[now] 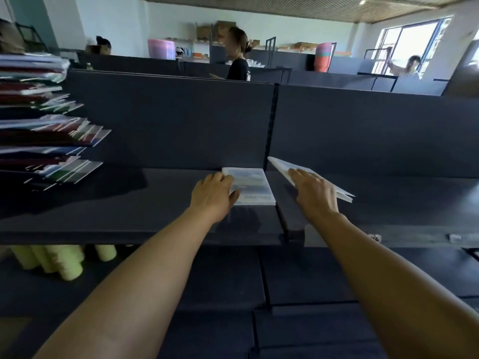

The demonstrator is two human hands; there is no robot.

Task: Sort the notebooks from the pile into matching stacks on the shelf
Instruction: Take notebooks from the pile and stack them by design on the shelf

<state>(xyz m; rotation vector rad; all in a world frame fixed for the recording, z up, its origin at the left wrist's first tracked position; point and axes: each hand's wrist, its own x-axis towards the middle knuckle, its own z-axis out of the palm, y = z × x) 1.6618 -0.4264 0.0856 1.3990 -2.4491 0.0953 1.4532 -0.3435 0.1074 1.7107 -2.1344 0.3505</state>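
A: Entry, head view. Your left hand (pixel 213 194) lies on the dark shelf (pixel 116 203), fingers fairly straight, fingertips against the left edge of a small stack of pale notebooks (pixel 250 186). It looks like a touch rather than a grasp.

B: And where does that stack sit?

A: Flat on the shelf board, pushed back toward the rear panel, just left of the upright divider (pixel 270 130) that splits the shelf into two bays.

B: Your right hand?

A: Your right hand (pixel 315 194) is in the bay right of the divider, spread over a white notebook (pixel 282 165). The notebook is tilted — its far corner points up and toward the divider, its near end sticks out past your knuckles. Your fingers cover its top; whether the thumb curls underneath, I cannot tell.

B: The pile?

A: At far left — an untidy pile of notebooks (pixel 49 130), covers in dark red, green, blue and white, edges fanned out to the right. It stands well apart from both hands.

B: Anything else?

A: Pale yellow-green rolls (pixel 67 260) on the level beneath the shelf. A person in a black top (pixel 238 67) stands beyond the partition.
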